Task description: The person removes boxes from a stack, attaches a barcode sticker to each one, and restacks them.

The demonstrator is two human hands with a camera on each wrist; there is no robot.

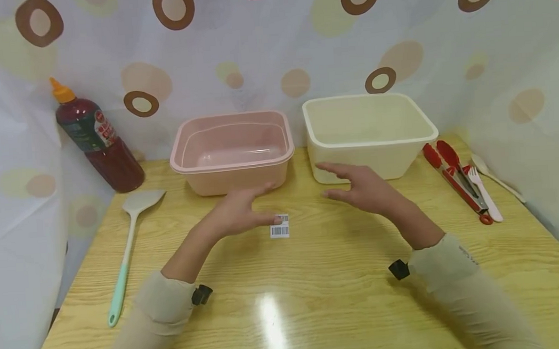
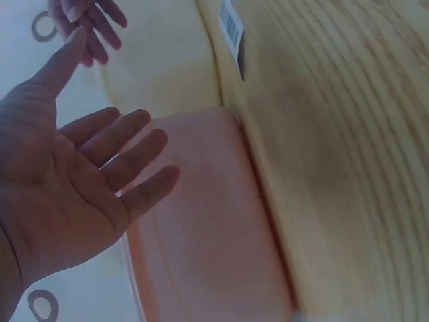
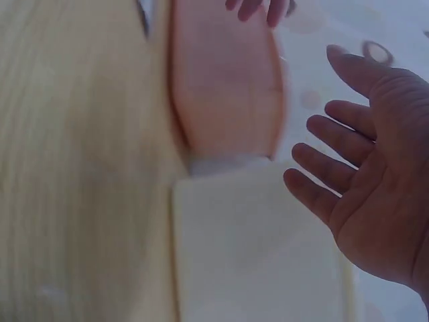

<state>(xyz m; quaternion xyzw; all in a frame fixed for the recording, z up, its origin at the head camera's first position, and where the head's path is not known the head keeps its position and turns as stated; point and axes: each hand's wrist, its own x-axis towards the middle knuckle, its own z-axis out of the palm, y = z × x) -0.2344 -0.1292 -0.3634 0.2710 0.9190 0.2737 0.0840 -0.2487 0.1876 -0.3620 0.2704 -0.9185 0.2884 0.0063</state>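
Both hands hover over the table with fingers spread and nothing in them. My left hand (image 1: 237,212) is in front of the pink basin (image 1: 236,180), its palm facing inward; the left wrist view shows the left palm (image 2: 60,181) with its fingers extended. Near the front of the cream basin (image 1: 370,161) is my right hand (image 1: 364,188), thumb apart from the fingers. In the right wrist view the right palm (image 3: 389,181) is bare too. Both basins stand side by side at the back, and the pink one's visible inside holds nothing.
At the left, a red sauce bottle (image 1: 102,145) leans near the wall and a spatula (image 1: 129,242) lies on the wooden table (image 1: 325,289). Red-handled tongs (image 1: 458,185), a pink fork (image 1: 484,194) and a pale spoon (image 1: 496,177) lie right. A barcode label (image 1: 280,231) is mid-table.
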